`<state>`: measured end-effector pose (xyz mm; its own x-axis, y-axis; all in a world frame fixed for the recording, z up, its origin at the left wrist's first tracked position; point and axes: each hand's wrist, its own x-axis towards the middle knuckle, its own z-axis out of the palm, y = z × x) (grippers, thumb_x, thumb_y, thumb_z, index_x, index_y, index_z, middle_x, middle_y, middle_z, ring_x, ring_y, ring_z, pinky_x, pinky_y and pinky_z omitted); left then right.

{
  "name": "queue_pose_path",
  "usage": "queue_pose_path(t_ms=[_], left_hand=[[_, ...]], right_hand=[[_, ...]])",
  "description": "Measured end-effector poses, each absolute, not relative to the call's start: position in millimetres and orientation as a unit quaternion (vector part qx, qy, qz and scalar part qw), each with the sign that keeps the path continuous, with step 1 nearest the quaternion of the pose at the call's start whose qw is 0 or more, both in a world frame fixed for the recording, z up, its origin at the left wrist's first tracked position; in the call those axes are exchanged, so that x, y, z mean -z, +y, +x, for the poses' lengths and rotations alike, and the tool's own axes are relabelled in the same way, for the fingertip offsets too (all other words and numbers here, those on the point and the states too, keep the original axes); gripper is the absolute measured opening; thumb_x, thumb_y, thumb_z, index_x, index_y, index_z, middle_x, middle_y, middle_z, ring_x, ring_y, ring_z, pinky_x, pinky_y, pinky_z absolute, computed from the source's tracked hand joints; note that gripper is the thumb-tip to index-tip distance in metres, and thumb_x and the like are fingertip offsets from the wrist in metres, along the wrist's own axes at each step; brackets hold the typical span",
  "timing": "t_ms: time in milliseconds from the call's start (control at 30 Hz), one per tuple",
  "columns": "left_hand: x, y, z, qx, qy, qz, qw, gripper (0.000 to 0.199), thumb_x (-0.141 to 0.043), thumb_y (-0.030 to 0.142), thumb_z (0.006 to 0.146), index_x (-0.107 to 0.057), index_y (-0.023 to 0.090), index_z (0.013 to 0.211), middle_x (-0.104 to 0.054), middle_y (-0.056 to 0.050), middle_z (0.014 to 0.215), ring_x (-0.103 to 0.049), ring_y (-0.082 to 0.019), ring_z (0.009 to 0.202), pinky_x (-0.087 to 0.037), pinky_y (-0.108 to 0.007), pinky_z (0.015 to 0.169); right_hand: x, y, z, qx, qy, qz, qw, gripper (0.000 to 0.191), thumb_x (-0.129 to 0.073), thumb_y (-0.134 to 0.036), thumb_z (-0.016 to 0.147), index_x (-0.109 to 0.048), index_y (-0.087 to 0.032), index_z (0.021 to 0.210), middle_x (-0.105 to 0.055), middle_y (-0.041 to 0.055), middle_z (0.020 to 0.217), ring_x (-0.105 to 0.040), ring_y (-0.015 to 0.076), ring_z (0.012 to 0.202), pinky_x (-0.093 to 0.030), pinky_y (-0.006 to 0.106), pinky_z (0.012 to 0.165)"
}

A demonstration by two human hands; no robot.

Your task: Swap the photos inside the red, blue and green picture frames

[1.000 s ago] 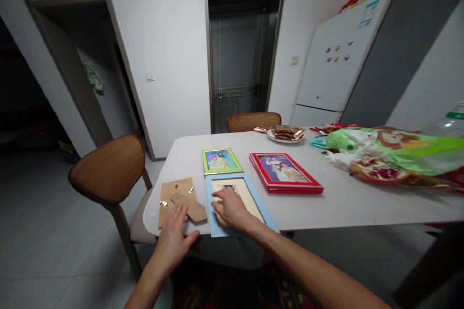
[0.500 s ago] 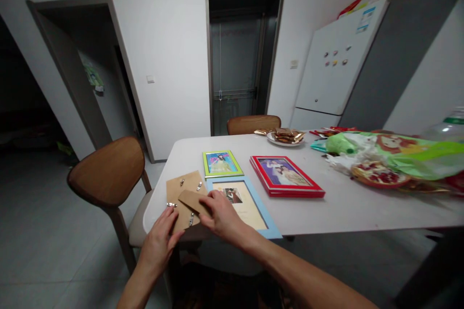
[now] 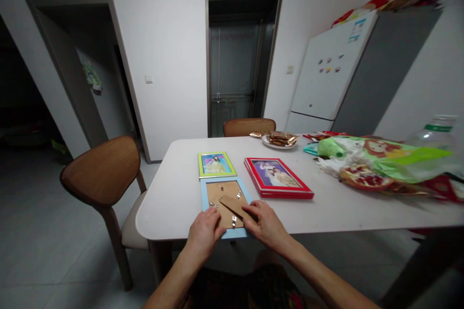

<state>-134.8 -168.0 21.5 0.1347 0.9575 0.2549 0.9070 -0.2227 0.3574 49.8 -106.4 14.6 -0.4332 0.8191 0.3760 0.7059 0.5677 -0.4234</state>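
Note:
A brown backing board [image 3: 224,212] with metal clips and a fold-out stand [image 3: 234,206] lies within the light blue frame [image 3: 205,198] at the table's front edge. My left hand [image 3: 206,231] rests on the board's lower left part, fingers bent onto it. Between the fingers and thumb of my right hand [image 3: 266,224] is the lower end of the stand. Just beyond the blue frame lies a green frame [image 3: 216,164] with a picture. Two stacked red frames [image 3: 277,178] are to the right.
A plate of wrapped snacks [image 3: 280,140] stands at the table's far side. On the right are a green plastic bag [image 3: 406,154], a cut pomegranate [image 3: 366,176] and a clear bottle [image 3: 438,133]. Wooden chairs stand left [image 3: 101,171] and behind [image 3: 249,127].
Both hands have moved right with the backing board, which now covers the certificate-like sheet inside the blue frame. The view has shifted slightly.

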Motion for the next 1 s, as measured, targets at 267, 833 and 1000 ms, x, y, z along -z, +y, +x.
queue_pose_path(t_ms=[267,833,1000], left_hand=[[-18,-175,-133,-0.174,0.623,0.76,0.059,0.046,-0.056,0.038,0.071,-0.045,0.017,0.109,-0.042,-0.011,0.126,-0.034,-0.025,0.118,-0.026,-0.045,0.096],[-17,-180,-131,-0.188,0.615,0.762,0.072,0.023,-0.06,0.026,0.07,-0.05,0.019,0.089,-0.046,-0.009,0.123,-0.038,-0.021,0.116,-0.028,-0.041,0.094],[-20,-181,-129,-0.178,0.626,0.756,0.07,0.028,-0.058,0.027,0.071,-0.05,0.017,0.096,-0.047,-0.009,0.121,-0.039,-0.021,0.114,-0.028,-0.041,0.095]], right_hand=[[-5,-103,48,-0.062,-0.832,-0.462,0.299,0.033,-0.05,-0.025,0.066,-0.063,-0.016,0.095,-0.055,0.0087,0.088,-0.047,0.0198,0.084,-0.037,0.032,0.077],[-17,-62,34,-0.002,-0.868,-0.467,0.168,0.03,-0.037,-0.023,0.079,-0.062,-0.019,0.094,-0.053,0.0094,0.088,-0.045,0.018,0.081,-0.031,0.028,0.073],[-15,-55,32,0.015,-0.873,-0.465,0.146,0.029,-0.038,-0.02,0.077,-0.065,-0.014,0.083,-0.052,0.0109,0.085,-0.043,0.0192,0.081,-0.029,0.028,0.076]])
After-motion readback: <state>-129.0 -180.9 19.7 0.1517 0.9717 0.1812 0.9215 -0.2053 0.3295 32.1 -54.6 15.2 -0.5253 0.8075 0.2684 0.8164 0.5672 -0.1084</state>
